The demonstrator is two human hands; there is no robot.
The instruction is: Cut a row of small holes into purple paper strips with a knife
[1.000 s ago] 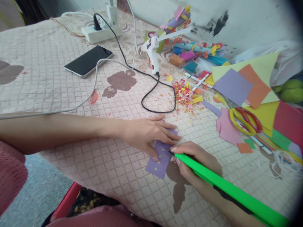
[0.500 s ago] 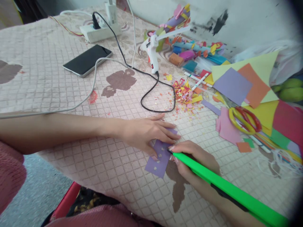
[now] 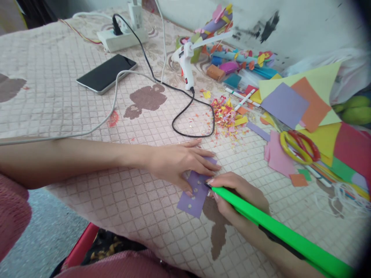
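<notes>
My left hand lies flat with its fingers spread over a strip of purple paper, pressing it to the tablecloth. Several pale round spots or holes run along the strip; its far end is partly under the fingers. In my right hand is a long, bright green pen-shaped tool with a black tip and a dark piece along its side. I cannot tell whether it is a pen or a cutter. Thumb and fingers pinch it near the tip, which is at the strip's right edge.
Beyond my hands lie paper scraps, a glue gun with its black cord, a phone and a power strip. To the right are scissors, coloured paper sheets and white string.
</notes>
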